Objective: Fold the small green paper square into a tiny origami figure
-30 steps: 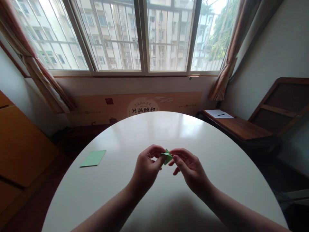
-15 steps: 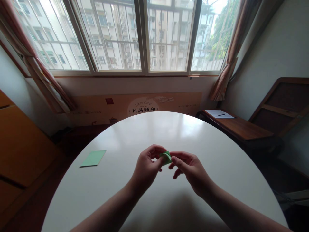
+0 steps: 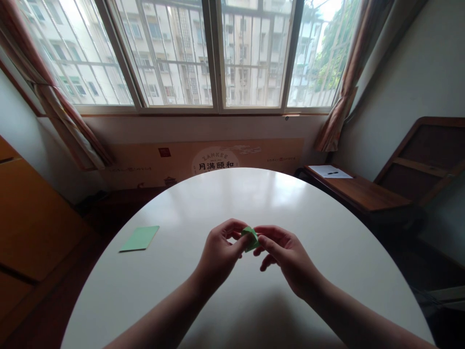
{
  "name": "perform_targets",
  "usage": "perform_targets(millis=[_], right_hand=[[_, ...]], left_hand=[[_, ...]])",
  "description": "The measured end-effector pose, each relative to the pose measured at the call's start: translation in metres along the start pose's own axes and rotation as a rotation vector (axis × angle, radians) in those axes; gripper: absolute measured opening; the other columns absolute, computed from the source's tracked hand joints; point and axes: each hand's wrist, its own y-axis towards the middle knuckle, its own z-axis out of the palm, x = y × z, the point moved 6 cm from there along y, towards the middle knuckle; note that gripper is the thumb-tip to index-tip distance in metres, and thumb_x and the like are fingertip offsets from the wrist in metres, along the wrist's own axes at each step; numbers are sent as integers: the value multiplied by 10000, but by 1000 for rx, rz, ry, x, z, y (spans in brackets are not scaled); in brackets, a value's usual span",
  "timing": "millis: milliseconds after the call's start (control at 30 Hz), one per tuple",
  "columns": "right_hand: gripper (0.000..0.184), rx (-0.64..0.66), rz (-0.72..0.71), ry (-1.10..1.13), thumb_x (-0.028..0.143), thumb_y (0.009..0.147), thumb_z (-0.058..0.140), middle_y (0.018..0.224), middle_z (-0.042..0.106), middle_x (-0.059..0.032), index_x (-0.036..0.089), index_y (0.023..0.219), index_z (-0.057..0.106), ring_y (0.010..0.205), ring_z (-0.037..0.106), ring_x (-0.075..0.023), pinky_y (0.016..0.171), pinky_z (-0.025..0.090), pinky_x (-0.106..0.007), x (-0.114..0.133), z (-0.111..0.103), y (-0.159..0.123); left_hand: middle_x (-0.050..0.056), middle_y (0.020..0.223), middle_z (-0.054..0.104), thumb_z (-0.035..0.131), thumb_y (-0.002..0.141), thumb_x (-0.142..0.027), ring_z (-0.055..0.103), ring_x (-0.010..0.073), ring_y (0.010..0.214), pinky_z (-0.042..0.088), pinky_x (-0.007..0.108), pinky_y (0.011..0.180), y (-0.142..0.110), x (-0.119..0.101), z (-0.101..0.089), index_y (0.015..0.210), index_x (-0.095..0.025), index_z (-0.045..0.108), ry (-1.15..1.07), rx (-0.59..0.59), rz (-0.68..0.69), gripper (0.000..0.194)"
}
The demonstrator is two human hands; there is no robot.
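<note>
A small folded piece of green paper (image 3: 249, 232) is held up over the middle of the white table. My left hand (image 3: 225, 243) pinches it from the left, with the thumb lying across its near face. At its right edge, the thumb and index finger of my right hand (image 3: 283, 248) are closed on the paper, while the other fingers of that hand curl below. The fingers hide part of the folds. A stack of light green square paper (image 3: 140, 239) lies flat on the table, well to the left of both hands.
The round white table (image 3: 167, 213) fills the foreground. Beyond its right edge stands a brown wooden bench (image 3: 378, 190) bearing a white sheet (image 3: 319, 171) with a pen (image 3: 333, 173). A printed box (image 3: 254, 157) stands below the window, and an orange-brown cabinet (image 3: 32, 218) is at the left.
The folded green paper has turned slightly between my fingers, and its visible flap looks different. Both hands have shifted only a little and keep their hold.
</note>
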Motion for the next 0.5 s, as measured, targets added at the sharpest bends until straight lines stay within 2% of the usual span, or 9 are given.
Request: perform_targets(millis=[300, 500], right_hand=[[283, 31, -7, 23, 409, 812, 769, 851, 728, -73, 192, 987, 726, 749, 673, -206, 491, 554, -254, 0, 3, 2], [250, 68, 25, 58, 384, 836, 758, 848, 726, -76, 190, 992, 741, 769, 660, -201, 513, 566, -256, -2, 5, 0]], left_hand=[[45, 774, 681, 738, 785, -266, 634, 186, 725, 515, 236, 532, 0, 3, -2, 822, -164, 701, 69, -26, 37, 116], [63, 879, 660, 723, 775, -238, 630, 199, 781, 511, 250, 551, 0, 0, 0, 818, -158, 683, -20, -15, 53, 99]])
